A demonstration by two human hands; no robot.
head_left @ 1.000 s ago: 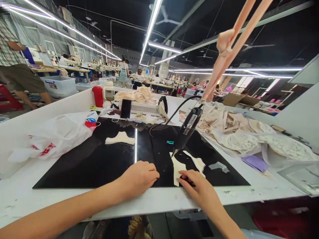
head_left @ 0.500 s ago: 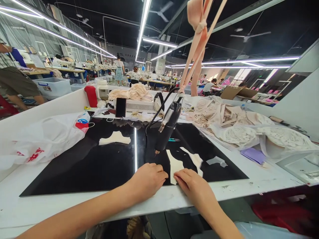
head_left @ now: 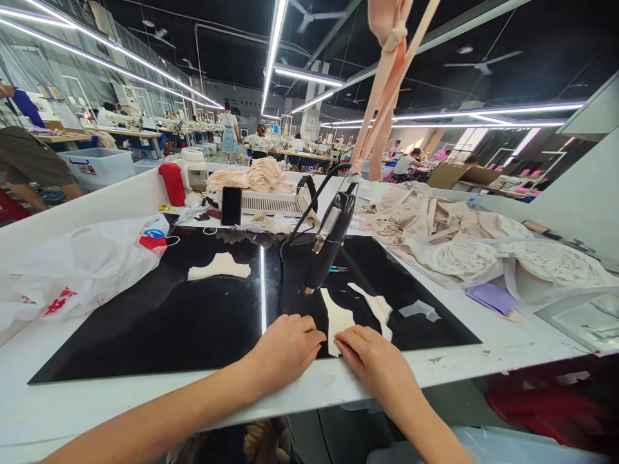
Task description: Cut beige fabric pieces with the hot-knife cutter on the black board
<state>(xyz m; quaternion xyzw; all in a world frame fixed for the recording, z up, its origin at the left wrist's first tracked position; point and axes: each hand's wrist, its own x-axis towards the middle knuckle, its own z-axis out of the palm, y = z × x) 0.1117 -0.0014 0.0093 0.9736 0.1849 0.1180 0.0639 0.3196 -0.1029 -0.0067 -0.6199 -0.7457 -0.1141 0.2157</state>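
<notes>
A cream fabric piece (head_left: 340,318) lies flat on the black board (head_left: 145,335), close to its front edge. The fingertips of my right hand (head_left: 374,354) are pinched together at the piece's lower right edge. Just left of it, my left hand (head_left: 285,348) rests with curled fingers pressed together; whatever they hold, if anything, is hidden. A black corded tool (head_left: 330,235) with a metal tip hangs above the board from knotted peach straps (head_left: 380,122). To the right lies a narrow white fabric piece (head_left: 377,306), and another cream cut piece (head_left: 220,266) sits farther left.
A white plastic bag (head_left: 87,270) covers the left side. Beige lace garments (head_left: 449,238) are heaped at right, beside a purple cloth (head_left: 491,299). Behind the board stand a phone (head_left: 231,206), a vented box (head_left: 271,203) and a red container (head_left: 171,183). Teal-handled snips (head_left: 337,269) lie behind the tool.
The view has shifted slightly. Both hands keep almost the same pose beside the cream fabric piece, and the hanging tool sits marginally farther right.
</notes>
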